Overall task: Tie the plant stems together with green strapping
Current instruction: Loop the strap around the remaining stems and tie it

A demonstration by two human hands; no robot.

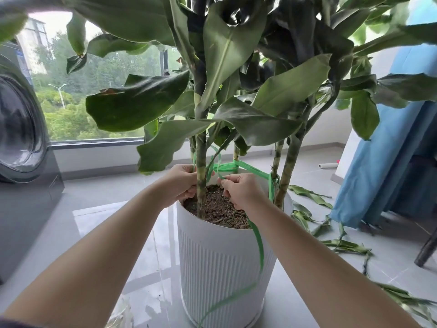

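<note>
A tall leafy plant stands in a white ribbed pot filled with soil. Green strapping runs from the front stem round the back stem to the right stems. My left hand grips the strapping beside the front stem, fingers curled. My right hand pinches a loop of the strapping just right of that stem. A long loose tail hangs down over the pot's front to the floor.
A dark front-loading washing machine stands at the left under a wide window. Cut leaves lie scattered on the grey tile floor at the right. A blue cloth hangs at the far right beside a dark chair leg.
</note>
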